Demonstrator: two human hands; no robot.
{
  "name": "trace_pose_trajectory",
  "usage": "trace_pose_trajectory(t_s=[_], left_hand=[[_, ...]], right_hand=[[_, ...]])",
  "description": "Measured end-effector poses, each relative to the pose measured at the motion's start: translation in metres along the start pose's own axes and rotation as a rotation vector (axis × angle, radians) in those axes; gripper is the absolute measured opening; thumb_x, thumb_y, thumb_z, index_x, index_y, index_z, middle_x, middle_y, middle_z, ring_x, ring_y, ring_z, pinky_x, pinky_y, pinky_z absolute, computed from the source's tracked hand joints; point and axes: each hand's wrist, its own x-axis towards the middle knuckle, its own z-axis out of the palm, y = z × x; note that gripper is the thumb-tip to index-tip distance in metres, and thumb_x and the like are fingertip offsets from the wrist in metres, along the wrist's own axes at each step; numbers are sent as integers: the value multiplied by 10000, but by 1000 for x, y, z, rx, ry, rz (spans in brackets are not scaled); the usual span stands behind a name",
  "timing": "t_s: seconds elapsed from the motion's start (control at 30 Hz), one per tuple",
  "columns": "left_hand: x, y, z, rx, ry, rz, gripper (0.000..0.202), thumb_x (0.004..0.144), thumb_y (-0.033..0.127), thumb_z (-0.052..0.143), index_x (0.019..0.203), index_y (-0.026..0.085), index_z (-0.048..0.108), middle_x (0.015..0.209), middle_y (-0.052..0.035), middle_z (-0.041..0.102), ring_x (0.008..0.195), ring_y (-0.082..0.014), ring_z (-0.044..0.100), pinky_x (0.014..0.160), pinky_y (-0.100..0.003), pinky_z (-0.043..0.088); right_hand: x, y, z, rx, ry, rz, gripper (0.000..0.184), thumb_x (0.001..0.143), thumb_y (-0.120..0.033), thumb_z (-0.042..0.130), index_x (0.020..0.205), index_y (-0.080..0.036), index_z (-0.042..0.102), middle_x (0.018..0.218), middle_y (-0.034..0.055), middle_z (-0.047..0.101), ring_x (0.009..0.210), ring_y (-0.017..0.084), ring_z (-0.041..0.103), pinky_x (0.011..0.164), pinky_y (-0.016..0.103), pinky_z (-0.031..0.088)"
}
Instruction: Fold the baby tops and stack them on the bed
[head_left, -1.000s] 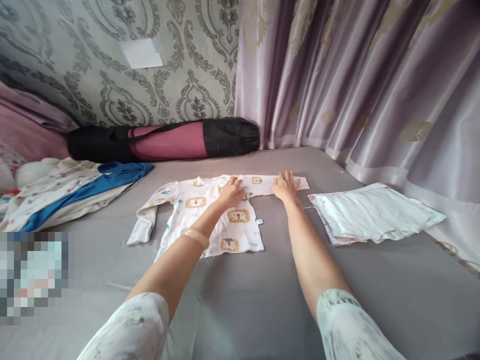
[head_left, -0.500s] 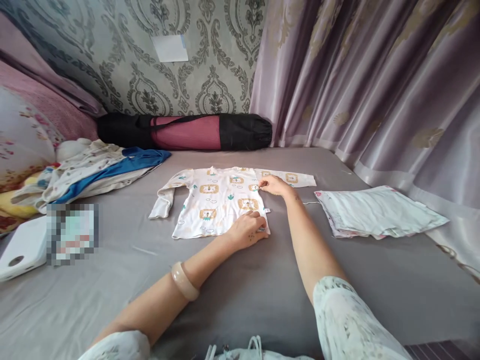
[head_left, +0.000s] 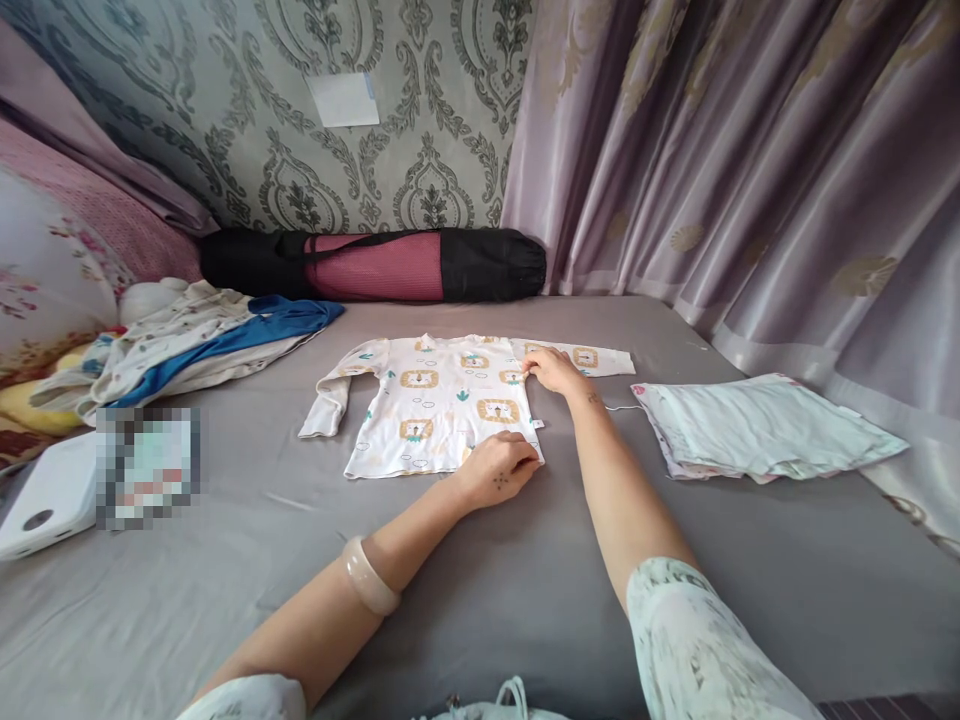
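Observation:
A small white long-sleeved shirt [head_left: 427, 400] printed with lion faces lies spread flat on the grey bed sheet [head_left: 525, 580]. My left hand [head_left: 499, 467] rests at its lower right hem corner, fingers curled and pinching the fabric. At the shirt's right armpit, where the right sleeve stretches out, my right hand [head_left: 553, 370] has its fingers closed on the cloth. A pale bangle sits on my left wrist.
A stack of folded white cloths [head_left: 757, 425] lies to the right. A heap of unfolded clothes with a blue garment [head_left: 187, 345] sits at the left. A rolled mat in a black bag [head_left: 375, 265] lies along the wall. Curtains [head_left: 750, 170] hang at the right. A white device [head_left: 45, 495] lies at the left edge.
My left hand moved from the shirt's chest down to the lower right hem corner. My right hand came in from the outstretched sleeve to the armpit. The view swung to the left.

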Motion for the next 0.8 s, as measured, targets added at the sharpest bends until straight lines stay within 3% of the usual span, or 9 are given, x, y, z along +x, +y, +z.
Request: trace_pose_trajectory(t_s=[0.1, 0.17, 0.27, 0.33, 0.4, 0.5, 0.8], left_hand=[[0, 2, -1, 13, -29, 16, 260, 970, 284, 471, 890, 190, 700, 903, -69, 693, 891, -188, 636, 838, -286, 492], [0, 4, -2, 78, 26, -78, 301, 985, 308, 427, 901, 194, 694, 955, -80, 694, 917, -202, 633, 844, -315, 494], [-3, 0, -2, 262, 200, -285, 337, 987, 277, 362, 1151, 170, 636, 1271, -138, 622, 1185, -279, 556, 995, -436, 438], [-5, -6, 1, 358, 243, -367, 433, 980, 302, 362, 1330, 106, 525, 1461, -196, 473, 1386, -340, 379, 1119, -526, 312], [-7, -12, 6, 386, 212, -432, 562, 979, 389, 357, 1415, 44, 431, 1535, -235, 361, 1470, -369, 223, 1176, -565, 198], [-8, -16, 13, 344, 132, -515, 709, 971, 515, 308, 1478, 21, 342, 1565, -245, 297, 1486, -375, 177, 1191, -575, 159], [-4, -13, 15, 269, 76, -538, 812, 963, 561, 250, 1515, -34, 248, 1593, -257, 188, 1500, -374, 90, 1205, -589, 83]], right_hand=[[0, -3, -2, -23, -24, 17, 301, 905, -118, 468, 999, -226, 732, 1211, 57, 661, 1155, 223, 540, 971, 325, 380], [0, -10, -2, -62, -24, 39, 316, 913, -124, 453, 1009, -229, 735, 1237, 71, 647, 1203, 246, 511, 1012, 362, 360], [1, -30, 3, -101, 40, 33, 379, 936, -141, 406, 1190, -218, 677, 1360, 99, 576, 1298, 262, 442, 1090, 396, 300], [3, -47, 12, -94, 83, -3, 450, 972, -191, 353, 1385, -194, 530, 1500, 101, 451, 1397, 246, 344, 1151, 395, 225], [4, -62, 23, -82, 66, -11, 509, 1008, -288, 296, 1496, -171, 376, 1602, 89, 292, 1480, 230, 196, 1194, 402, 130], [6, -74, 37, -81, -1, 22, 593, 1024, -391, 231, 1547, -112, 257, 1642, 111, 150, 1511, 228, 76, 1210, 401, 65], [11, -68, 56, -144, -31, 68, 641, 1021, -455, 170, 1564, -118, 219, 1638, 117, 156, 1507, 236, 105, 1211, 436, 54]])
